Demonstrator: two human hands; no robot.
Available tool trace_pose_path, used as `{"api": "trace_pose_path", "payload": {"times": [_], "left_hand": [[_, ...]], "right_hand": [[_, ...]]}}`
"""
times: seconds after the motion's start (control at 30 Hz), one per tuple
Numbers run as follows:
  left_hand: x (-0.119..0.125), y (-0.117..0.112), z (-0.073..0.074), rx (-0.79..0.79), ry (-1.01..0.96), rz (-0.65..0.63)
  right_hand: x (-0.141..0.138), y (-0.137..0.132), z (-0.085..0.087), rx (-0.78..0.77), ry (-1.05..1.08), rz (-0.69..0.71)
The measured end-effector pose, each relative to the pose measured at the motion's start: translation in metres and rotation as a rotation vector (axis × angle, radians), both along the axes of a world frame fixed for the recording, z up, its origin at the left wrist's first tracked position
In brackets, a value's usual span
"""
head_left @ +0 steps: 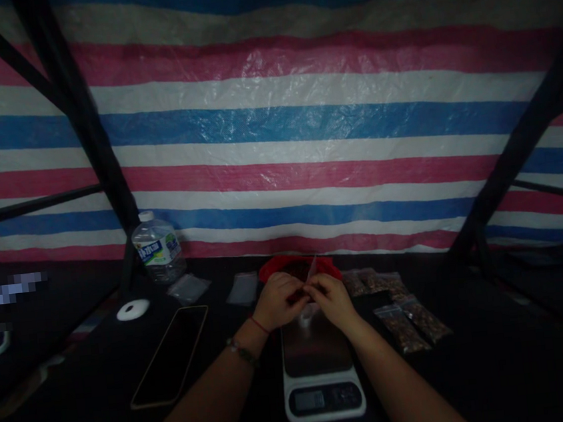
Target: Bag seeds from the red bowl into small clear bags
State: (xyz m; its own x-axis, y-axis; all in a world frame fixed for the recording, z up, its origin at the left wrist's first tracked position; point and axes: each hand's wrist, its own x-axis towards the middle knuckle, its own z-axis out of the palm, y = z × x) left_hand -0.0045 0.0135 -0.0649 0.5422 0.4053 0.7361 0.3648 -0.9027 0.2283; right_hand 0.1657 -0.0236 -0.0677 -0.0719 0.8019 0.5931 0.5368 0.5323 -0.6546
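Both hands meet above the white digital kitchen scale (321,374). Left hand (277,301) and right hand (335,300) fingers pinch a small clear plastic bag (311,276), long axis upright, directly before the red bowl (287,262).

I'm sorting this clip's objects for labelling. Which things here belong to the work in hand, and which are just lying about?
In use: left hand and right hand, both pinching a small clear bag; kitchen scale beneath them; red bag behind; filled packets; empty bags.

Lying about: water bottle; phone; white disc.
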Motion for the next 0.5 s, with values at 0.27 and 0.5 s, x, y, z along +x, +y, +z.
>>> {"api": "trace_pose_path", "payload": {"times": [0.27, 0.5], "left_hand": [[-0.0027, 0.0022, -0.0013, -0.029, 0.030, -0.014], [-0.0005, 0.0025, -0.0033, -0.029, -0.006, 0.048]], "right_hand": [[0.0008, -0.0012, 0.0016, 0.000, -0.011, 0.016], [0.0000, 0.0002, -0.0004, 0.014, -0.054, 0.005]]}}
